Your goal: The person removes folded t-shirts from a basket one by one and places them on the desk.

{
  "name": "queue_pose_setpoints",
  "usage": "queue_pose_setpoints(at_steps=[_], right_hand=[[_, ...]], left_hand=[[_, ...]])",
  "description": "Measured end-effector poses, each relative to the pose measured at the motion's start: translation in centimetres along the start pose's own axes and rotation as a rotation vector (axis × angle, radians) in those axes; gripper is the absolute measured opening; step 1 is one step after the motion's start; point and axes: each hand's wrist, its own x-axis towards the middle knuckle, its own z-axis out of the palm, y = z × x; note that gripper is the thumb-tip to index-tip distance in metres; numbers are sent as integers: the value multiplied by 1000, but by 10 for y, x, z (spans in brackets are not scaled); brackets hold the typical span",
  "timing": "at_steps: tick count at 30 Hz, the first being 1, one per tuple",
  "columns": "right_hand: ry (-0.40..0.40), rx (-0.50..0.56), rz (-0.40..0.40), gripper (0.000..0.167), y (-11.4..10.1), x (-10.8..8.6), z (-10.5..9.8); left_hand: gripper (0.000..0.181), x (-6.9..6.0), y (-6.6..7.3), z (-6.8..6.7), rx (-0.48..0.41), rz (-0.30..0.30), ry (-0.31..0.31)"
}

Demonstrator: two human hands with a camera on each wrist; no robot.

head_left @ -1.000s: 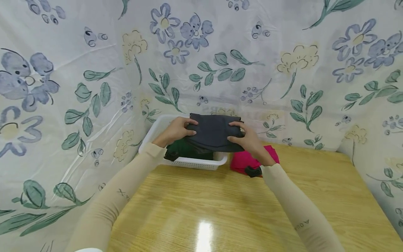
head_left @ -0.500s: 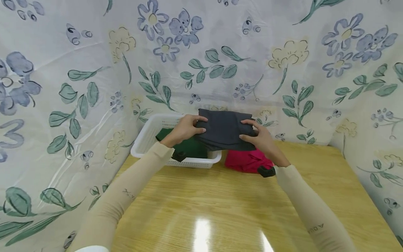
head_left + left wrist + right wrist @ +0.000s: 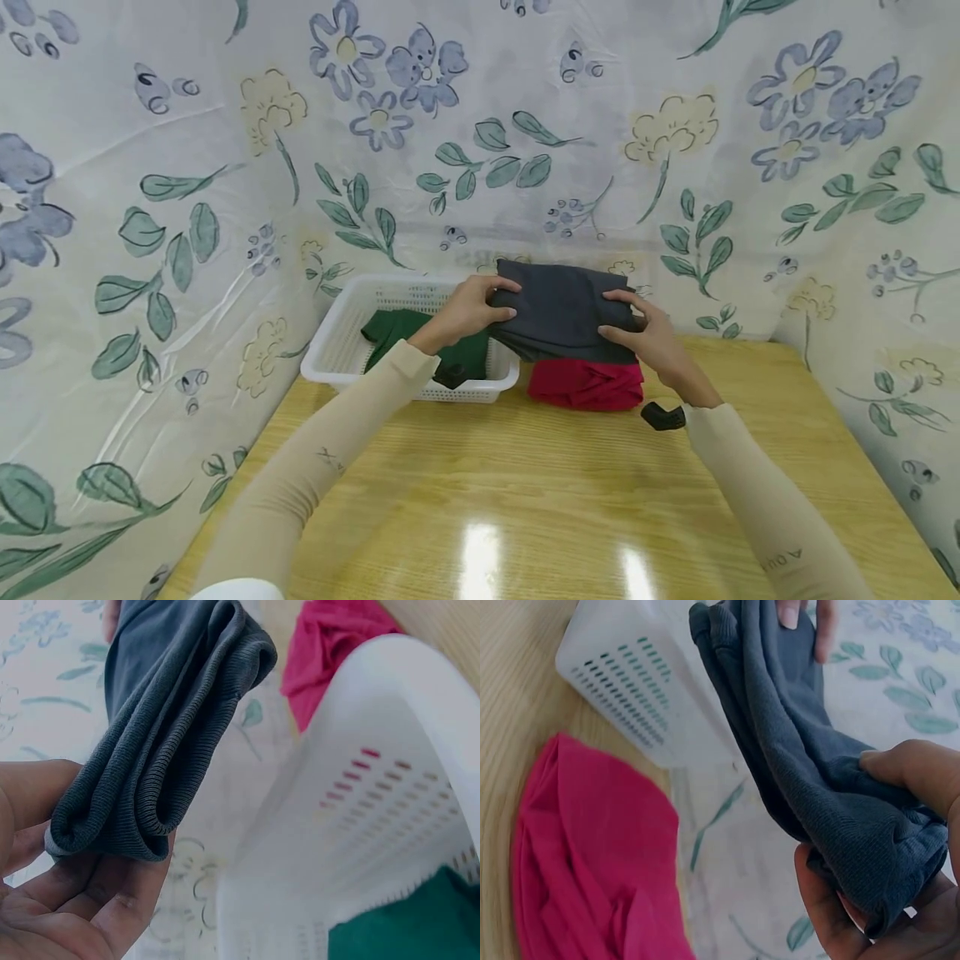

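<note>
A folded dark grey cloth garment [image 3: 558, 308] hangs in the air between both hands, its kind not clear from the folds. My left hand [image 3: 472, 310] grips its left end, thumb on the near side. At the other end, my right hand [image 3: 648, 337] pinches the fabric between thumb and fingers. Stacked ribbed layers of the dark garment [image 3: 161, 742] show in the left wrist view. Below it lies a folded pink-red cloth [image 3: 585, 385] on the table. A dark green garment [image 3: 397, 333] lies in the white plastic basket [image 3: 318, 358], partly hidden by my left arm.
The wooden table [image 3: 465, 467] runs up to a floral-patterned curtain [image 3: 480, 125] at the back and sides. The basket stands at the back left, right beside the pink-red cloth. Black wrist devices [image 3: 663, 416] sit by the cuffs.
Both hands have moved to the right with the dark grey garment, from partly over the basket to above the pink-red cloth. The head view has also shifted slightly.
</note>
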Motion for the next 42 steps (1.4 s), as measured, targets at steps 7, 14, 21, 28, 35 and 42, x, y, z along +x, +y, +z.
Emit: queue_pose_setpoints(at_steps=[7, 14, 21, 28, 35, 42], right_hand=[[20, -11, 1, 60, 15, -12, -20], [30, -40, 36, 63, 30, -29, -42], [50, -54, 36, 63, 41, -43, -64], [79, -69, 37, 61, 52, -54, -83], [116, -122, 55, 65, 65, -67, -99], [131, -179, 110, 68, 74, -76, -113]], left_hand=[[40, 11, 9, 22, 31, 49, -17], [38, 20, 20, 48, 101, 73, -20], [38, 29, 32, 72, 112, 104, -47], [39, 42, 37, 96, 172, 131, -50], [39, 53, 38, 122, 157, 143, -44], [39, 62, 41, 146, 192, 132, -47]])
